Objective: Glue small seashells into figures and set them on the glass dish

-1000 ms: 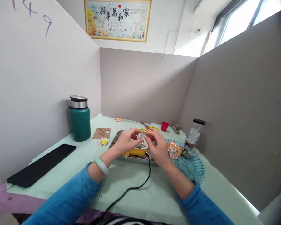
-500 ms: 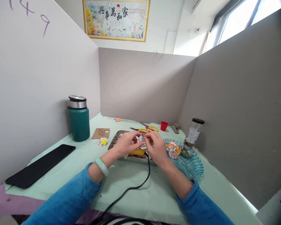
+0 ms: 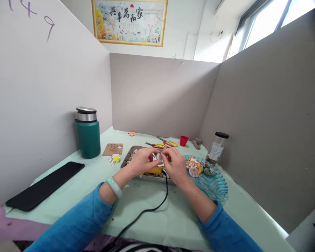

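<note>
My left hand (image 3: 144,160) and my right hand (image 3: 174,164) meet over a metal tray (image 3: 125,161). Between their fingertips is a small whitish shell (image 3: 159,156), pinched from both sides; its shape is partly covered by my fingers. Under my hands lies a yellow-handled tool (image 3: 155,170) with a black cord (image 3: 149,210) running toward me; its working end is hidden. Loose shells fill the tray. To the right of my right hand, a blue scalloped plate (image 3: 217,187) holds an orange and pink shell piece (image 3: 193,168) and several small dark shells (image 3: 208,170).
Scissors (image 3: 170,144) with red and yellow handles lie behind the tray, near a red cup (image 3: 183,141). A clear jar (image 3: 216,148) leans at the right panel. At left stand a green bottle (image 3: 88,136), a brown card (image 3: 112,149), a flower-like shell piece (image 3: 114,159) and a black phone-like slab (image 3: 46,185).
The pinched shell has turned slightly between my fingertips. Both hands stay over the tray, and the view has shifted very slightly.
</note>
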Tool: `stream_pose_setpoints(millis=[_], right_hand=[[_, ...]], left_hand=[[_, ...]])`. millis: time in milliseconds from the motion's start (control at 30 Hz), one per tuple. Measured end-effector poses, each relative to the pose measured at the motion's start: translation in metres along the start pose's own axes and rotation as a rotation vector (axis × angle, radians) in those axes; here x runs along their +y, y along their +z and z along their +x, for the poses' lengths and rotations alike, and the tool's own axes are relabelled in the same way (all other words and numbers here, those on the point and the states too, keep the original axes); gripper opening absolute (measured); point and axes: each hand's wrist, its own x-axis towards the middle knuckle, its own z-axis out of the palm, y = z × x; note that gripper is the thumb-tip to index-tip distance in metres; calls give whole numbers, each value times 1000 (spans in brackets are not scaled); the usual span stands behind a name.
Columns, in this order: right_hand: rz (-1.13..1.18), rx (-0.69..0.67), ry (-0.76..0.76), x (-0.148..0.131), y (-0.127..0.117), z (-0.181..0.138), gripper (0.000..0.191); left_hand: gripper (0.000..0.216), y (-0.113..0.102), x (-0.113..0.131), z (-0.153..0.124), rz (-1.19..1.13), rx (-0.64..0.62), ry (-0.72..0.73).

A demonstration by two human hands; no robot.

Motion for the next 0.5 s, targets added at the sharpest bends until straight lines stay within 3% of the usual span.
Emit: stream_pose_setpoints(millis=[200,333,500], right_hand=[[61,26,31,-3,-3,2,17],[109,68,34,-2,-4,3,19],[146,6,52,-3,-5,2,17]], left_hand=[[31,-4,3,3,-161,-17,-110],[40,-4,-5,7,-432,-43,-290],[40,-3,-8,9,-811,26,-339]])
